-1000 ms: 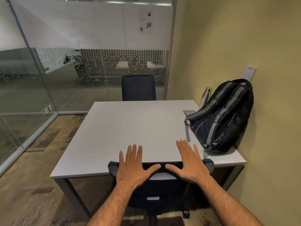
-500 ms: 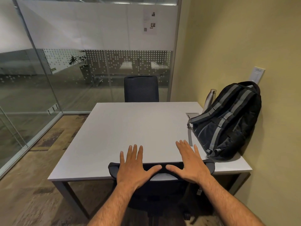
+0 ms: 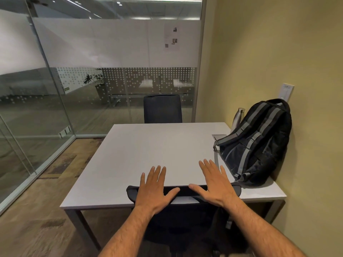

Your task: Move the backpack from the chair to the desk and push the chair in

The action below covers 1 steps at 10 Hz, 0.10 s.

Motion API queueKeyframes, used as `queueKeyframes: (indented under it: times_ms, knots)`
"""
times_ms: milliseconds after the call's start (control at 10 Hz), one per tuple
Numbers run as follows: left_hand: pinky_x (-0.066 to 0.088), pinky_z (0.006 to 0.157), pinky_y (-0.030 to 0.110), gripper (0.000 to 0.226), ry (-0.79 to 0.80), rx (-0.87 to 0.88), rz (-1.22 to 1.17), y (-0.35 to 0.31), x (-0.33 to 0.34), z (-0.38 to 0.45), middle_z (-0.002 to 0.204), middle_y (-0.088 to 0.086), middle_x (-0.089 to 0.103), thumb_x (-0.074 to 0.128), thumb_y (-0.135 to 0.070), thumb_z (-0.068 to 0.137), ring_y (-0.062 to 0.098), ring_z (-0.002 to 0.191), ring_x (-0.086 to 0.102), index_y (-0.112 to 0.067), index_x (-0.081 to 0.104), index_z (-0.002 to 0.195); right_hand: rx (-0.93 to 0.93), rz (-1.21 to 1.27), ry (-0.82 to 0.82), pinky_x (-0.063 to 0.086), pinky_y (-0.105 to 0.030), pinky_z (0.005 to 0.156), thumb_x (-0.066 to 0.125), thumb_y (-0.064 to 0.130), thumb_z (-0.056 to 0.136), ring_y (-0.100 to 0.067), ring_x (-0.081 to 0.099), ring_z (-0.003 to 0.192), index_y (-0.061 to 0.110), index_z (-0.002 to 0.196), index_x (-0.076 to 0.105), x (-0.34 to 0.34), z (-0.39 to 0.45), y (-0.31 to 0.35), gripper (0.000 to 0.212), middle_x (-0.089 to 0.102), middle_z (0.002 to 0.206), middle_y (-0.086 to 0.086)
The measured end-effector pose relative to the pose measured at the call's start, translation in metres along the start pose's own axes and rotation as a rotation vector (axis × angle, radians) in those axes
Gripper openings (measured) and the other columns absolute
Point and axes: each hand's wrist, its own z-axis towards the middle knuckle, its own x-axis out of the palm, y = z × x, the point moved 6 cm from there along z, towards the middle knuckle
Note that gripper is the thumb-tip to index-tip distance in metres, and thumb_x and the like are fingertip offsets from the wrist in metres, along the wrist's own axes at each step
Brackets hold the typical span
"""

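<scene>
Glass partitions [image 3: 55,101] with a frosted band and a dotted pattern enclose the small office on the far and left sides; a plain yellow wall [image 3: 278,52] closes the right side, and patterned brown carpet [image 3: 37,210] covers the floor. White desk [image 3: 148,149], rectangular, on grey legs, stands with its right edge along the yellow wall. Far chair [image 3: 162,109], dark, is drawn up to the far edge of the desk, its backrest upright. Near chair [image 3: 183,216], dark, stands at the near edge of the desk; the top of its backrest [image 3: 183,191] overlaps the desk edge in this view, and the seat lies in shadow below the desktop. Black backpack [image 3: 258,143] with grey straps rests on the right part of the desk, tilted back and leaning against the yellow wall. Left hand [image 3: 155,191] lies palm down on the top of the near chair's backrest, fingers spread and extended over the desk edge, thumb pointing inward. Right hand [image 3: 215,184] lies likewise on the backrest, flat and spread, just left of the backpack's lower corner and apart from it. Steel bottle [image 3: 237,117] stands upright behind the backpack, near the wall. Grey cable hatch [image 3: 219,136] is set flush in the desktop just beside the backpack. White wall plate [image 3: 287,90] sits on the yellow wall above the backpack.
</scene>
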Motion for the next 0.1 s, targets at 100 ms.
queueKeyframes:
  times_ms: [100]
  knots:
    - [-0.009, 0.127, 0.049, 0.106, -0.031, 0.022, -0.016, -0.0036, -0.0094, -0.0006, 0.173, -0.001, -0.002, 0.005, -0.088, 0.078, 0.018, 0.158, -0.011, -0.025, -0.001, 0.163, 0.005, 0.144, -0.158, 0.014, -0.046, 0.127, 0.043, 0.076, 0.091, -0.021, 0.016, 0.156, 0.022, 0.161, 0.019, -0.0318, -0.0004, 0.0069, 0.091, 0.023, 0.169, -0.004]
